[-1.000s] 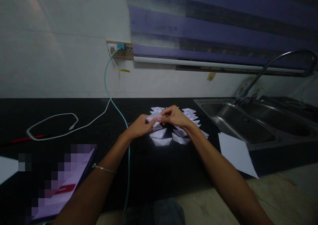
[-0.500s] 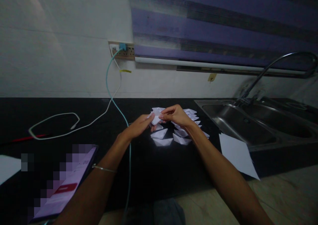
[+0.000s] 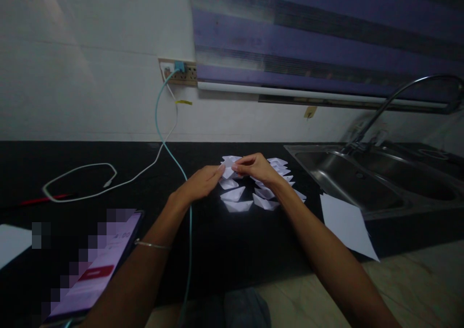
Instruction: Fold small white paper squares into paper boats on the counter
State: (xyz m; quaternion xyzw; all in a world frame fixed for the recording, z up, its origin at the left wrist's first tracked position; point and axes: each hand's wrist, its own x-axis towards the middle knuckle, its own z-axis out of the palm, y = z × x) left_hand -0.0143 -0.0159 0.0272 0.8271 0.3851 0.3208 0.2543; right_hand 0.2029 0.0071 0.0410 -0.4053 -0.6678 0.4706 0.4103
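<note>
A black table [image 3: 224, 250] holds a steel sink [image 3: 331, 178], with white sheets [image 3: 346, 224] beside it. The left hand [image 3: 203, 180] and right hand [image 3: 255, 167] reach over rows of paper boats [image 3: 237, 206]; each hand's grip is pinched on one small folded paper [image 3: 228, 171] between them.

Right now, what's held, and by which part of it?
Folded white paper: the left hand holds its left side, the right hand its right.
</note>
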